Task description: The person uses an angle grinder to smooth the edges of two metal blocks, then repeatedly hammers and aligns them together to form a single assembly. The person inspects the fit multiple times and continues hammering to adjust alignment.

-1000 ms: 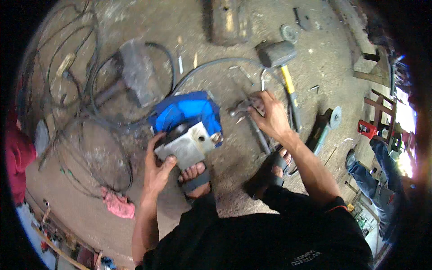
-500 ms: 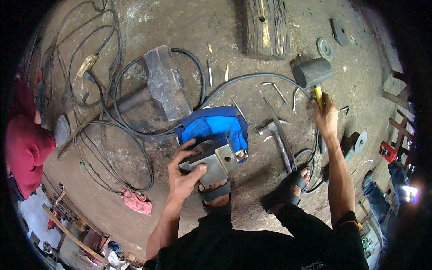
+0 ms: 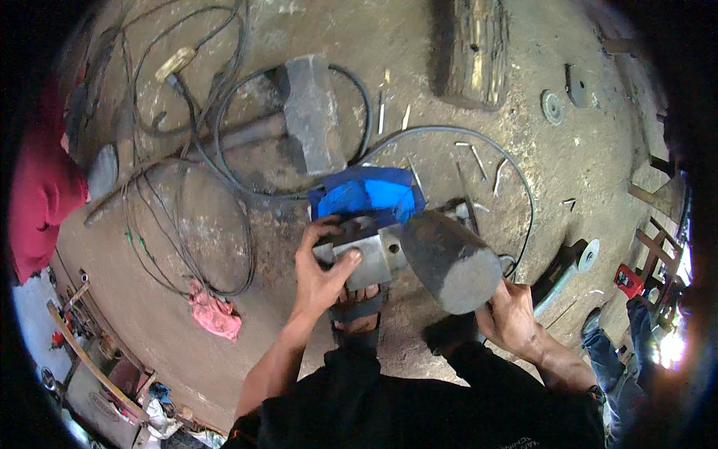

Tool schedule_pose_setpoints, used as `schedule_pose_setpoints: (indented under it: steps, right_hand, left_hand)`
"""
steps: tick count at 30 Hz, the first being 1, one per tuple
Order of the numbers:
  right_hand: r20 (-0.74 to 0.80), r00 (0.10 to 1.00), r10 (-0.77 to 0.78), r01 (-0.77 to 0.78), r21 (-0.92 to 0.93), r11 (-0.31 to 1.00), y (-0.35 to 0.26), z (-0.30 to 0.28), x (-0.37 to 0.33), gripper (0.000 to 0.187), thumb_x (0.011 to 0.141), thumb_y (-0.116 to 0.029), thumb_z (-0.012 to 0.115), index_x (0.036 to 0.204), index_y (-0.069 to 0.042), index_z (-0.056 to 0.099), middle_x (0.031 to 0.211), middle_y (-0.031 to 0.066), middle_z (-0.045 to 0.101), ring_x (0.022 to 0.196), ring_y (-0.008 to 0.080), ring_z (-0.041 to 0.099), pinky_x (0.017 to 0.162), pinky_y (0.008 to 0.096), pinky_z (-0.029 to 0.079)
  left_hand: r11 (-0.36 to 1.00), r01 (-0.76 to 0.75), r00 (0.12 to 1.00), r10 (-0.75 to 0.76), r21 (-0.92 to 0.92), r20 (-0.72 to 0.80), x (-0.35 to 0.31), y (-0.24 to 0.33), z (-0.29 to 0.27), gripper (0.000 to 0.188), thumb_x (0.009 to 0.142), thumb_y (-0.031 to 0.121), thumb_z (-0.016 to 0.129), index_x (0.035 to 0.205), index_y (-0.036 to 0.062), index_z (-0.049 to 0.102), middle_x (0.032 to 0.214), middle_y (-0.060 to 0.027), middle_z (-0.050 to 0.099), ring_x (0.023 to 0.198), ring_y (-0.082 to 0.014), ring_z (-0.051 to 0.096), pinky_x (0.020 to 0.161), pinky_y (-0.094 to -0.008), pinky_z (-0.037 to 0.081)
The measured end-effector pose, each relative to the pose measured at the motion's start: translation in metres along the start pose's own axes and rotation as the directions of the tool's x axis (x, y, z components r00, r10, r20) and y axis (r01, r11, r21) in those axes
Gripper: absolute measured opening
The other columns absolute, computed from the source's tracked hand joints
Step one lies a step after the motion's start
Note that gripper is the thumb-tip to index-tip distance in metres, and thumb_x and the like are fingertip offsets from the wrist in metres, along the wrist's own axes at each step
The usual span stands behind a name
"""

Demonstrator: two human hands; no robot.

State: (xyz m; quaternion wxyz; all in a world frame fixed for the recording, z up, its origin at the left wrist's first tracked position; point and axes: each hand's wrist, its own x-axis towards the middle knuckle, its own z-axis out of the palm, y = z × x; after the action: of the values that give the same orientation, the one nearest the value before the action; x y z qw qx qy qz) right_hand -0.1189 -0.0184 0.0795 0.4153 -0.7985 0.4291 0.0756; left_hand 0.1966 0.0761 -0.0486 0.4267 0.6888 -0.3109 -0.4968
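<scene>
My left hand (image 3: 318,273) grips a machined metal block (image 3: 368,258) with a hole in its right part, thumb on the upper face. The block is over my left foot, at the near edge of a folded blue cloth (image 3: 366,196). In my right hand (image 3: 512,318) is a mallet (image 3: 452,262) with a thick black head, raised close to the camera just right of the block. My fist and the head hide most of its handle. Whether the head touches the block, I cannot tell. Behind the mallet, a hammer on the floor is mostly covered.
A large sledgehammer (image 3: 313,116) lies beyond the cloth among looped black cables (image 3: 224,179). Farther off are a wooden block (image 3: 479,56) and several metal rods. An angle grinder (image 3: 561,277) rests at right. People stand at the left and right edges; a bright glow shows at right.
My right hand has brought the mallet from the far right in toward the block, and its head now looms nearer. My left hand still holds the block. The view has shifted slightly.
</scene>
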Motion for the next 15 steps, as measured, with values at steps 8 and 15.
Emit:
schedule_pose_setpoints:
  steps: [8, 15]
  right_hand:
    - [-0.016, 0.999, -0.038, 0.034, -0.201, 0.979, -0.015, 0.014, 0.024, 0.062, 0.081, -0.006, 0.072, 0.139, 0.001, 0.051, 0.099, 0.0236, 0.068, 0.065, 0.0411, 0.068, 0.055, 0.0486, 0.055]
    - [-0.079, 0.972, -0.222, 0.181, -0.353, 0.918, -0.029, 0.004, 0.03, 0.053, 0.088, -0.015, 0.073, 0.137, -0.004, 0.054, 0.103, 0.0197, 0.073, 0.073, 0.0407, 0.072, 0.061, 0.0458, 0.06]
  left_hand:
    - [0.996, 0.078, 0.997, -0.079, -0.033, -0.021, 0.001, 0.001, 0.004, 0.044, 0.083, 0.021, 0.084, 0.111, -0.0061, 0.064, 0.122, -0.0207, 0.067, 0.114, -0.0268, 0.063, 0.101, -0.0413, 0.047]
    - [1.0, 0.005, 0.999, -0.005, -0.011, -0.036, 0.003, 0.001, 0.004, 0.042, 0.084, 0.022, 0.084, 0.107, -0.0066, 0.064, 0.121, -0.0206, 0.067, 0.112, -0.0265, 0.063, 0.098, -0.0414, 0.049]
